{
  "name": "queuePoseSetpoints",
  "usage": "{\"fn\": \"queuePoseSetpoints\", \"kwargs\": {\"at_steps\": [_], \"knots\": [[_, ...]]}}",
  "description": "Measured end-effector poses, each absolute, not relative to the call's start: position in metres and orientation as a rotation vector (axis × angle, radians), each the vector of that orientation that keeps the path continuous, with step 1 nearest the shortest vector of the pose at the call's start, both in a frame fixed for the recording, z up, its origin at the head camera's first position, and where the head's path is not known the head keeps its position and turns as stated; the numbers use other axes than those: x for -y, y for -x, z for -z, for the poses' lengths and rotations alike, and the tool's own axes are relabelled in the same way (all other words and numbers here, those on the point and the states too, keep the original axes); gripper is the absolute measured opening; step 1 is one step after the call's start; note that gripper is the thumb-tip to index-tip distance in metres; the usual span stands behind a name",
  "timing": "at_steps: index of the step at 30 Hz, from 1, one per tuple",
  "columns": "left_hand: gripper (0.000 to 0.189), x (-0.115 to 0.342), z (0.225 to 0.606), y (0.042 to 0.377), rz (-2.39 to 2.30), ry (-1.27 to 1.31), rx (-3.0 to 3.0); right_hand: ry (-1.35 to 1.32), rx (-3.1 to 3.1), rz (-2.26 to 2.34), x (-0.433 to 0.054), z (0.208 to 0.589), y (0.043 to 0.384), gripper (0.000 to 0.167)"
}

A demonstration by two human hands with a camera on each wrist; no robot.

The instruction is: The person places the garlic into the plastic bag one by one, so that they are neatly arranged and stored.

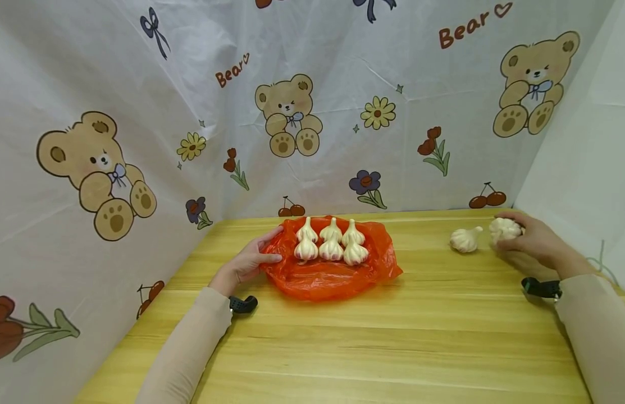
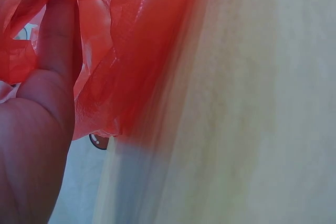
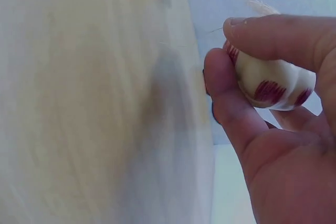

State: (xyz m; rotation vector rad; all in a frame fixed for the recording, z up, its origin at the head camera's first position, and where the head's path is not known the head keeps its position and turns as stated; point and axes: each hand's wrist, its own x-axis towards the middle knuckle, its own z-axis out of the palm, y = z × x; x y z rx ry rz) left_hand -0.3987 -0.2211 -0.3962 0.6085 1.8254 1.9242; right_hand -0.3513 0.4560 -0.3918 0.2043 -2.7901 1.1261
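A red plastic bag (image 1: 322, 283) lies spread with its mouth wide on the table. In it are several white garlic bulbs (image 1: 331, 249), arranged in pairs side by side. At the bag's left edge, my left hand (image 1: 249, 259) holds the thin plastic between thumb and fingers; in the left wrist view folds of the bag (image 2: 136, 51) hide the fingertips. Over at the far right, my right hand (image 1: 537, 242) grips a garlic bulb (image 1: 504, 229). That bulb (image 3: 273, 80), with purple streaks, sits between thumb and fingers in the right wrist view. Another garlic bulb (image 1: 464, 240) lies just left of it.
The wooden table (image 1: 373, 348) reaches back to a white sheet (image 1: 332, 179) printed with bears and flowers. A white panel (image 1: 585, 168) stands along the right side, with a thin cable (image 1: 601, 255) near its foot.
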Motion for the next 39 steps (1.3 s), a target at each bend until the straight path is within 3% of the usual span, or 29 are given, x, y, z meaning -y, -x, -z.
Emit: {"fn": "queuePoseSetpoints", "kwargs": {"at_steps": [20, 30, 39], "knots": [[0.091, 0.222, 0.396, 0.398, -1.939, -0.605, -1.81, -0.369, 2.601, -1.576, -0.435, 0.358, 0.343, 0.024], [0.09, 0.22, 0.394, 0.397, -1.926, -0.591, -1.837, -0.434, 2.633, -1.423, -0.409, 0.348, 0.348, 0.021], [0.09, 0.221, 0.395, 0.399, -1.927, -0.596, -1.837, -0.503, 2.688, -1.339, -0.377, 0.331, 0.343, 0.03]]}}
